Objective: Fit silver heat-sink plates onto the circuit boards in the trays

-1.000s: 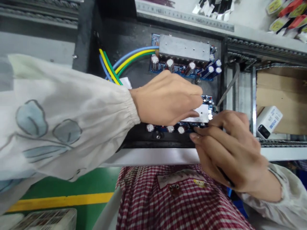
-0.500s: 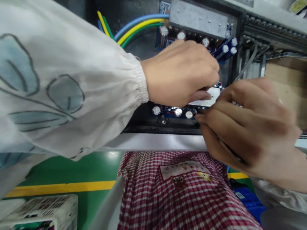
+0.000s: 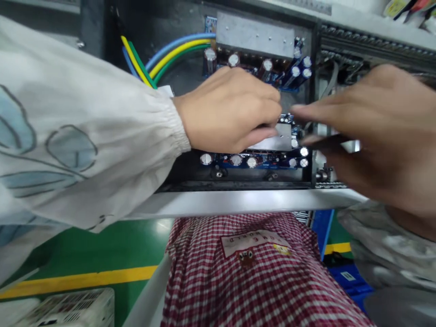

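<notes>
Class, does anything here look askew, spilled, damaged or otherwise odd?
Nothing clearly stands out: the upper board and lower board sit roughly parallel in the black tray, no spill visible. The left hand hides part of the lower board.

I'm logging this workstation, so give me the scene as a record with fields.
left hand: over the lower circuit board, covering part of its metal plate
right hand: blurred, near that board's right end; hold unclear
upper circuit board: topped by a metal block
wires: blue, yellow and green, reaching the upper board's left end
floor: green with a yellow stripe
</notes>
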The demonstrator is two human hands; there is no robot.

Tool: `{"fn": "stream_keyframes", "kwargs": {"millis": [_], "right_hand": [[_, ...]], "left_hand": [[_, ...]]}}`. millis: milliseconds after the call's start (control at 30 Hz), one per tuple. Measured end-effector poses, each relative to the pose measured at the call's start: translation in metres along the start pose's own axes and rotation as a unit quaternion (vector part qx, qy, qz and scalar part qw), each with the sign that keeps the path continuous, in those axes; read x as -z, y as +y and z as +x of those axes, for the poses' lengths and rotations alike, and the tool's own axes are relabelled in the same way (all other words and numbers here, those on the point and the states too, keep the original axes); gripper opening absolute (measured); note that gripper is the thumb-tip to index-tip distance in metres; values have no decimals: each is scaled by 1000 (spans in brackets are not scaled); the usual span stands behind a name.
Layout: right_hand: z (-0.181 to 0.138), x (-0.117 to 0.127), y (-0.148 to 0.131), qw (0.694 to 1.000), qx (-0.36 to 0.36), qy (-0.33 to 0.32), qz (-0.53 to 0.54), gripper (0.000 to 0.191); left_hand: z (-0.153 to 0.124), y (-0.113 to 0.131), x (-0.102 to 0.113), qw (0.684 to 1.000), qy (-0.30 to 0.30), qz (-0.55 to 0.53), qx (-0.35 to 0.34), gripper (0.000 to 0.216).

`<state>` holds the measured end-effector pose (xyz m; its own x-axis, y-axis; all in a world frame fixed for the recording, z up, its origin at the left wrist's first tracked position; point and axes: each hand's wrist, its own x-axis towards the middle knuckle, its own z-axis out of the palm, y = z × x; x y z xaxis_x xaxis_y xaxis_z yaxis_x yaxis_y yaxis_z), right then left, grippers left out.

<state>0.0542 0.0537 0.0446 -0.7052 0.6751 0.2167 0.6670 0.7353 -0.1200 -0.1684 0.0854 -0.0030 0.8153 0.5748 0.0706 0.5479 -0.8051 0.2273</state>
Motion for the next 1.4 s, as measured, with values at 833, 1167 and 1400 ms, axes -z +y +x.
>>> {"fn": "stream_keyframes", "kwargs": {"millis": [833,1167,1400], "right_hand": [[29,-46,38,984,156,-81,24,39],[30,-50,35,985,144,-88,26,36],[24,-22,20,982,126,-142,6,22]], "left_hand": [[-9,-10,-8,995,-34,15,88,49],[-3,1,-3,990,-52,52,124,47],[-10,27,4,983,-53,120,129,49]]}}
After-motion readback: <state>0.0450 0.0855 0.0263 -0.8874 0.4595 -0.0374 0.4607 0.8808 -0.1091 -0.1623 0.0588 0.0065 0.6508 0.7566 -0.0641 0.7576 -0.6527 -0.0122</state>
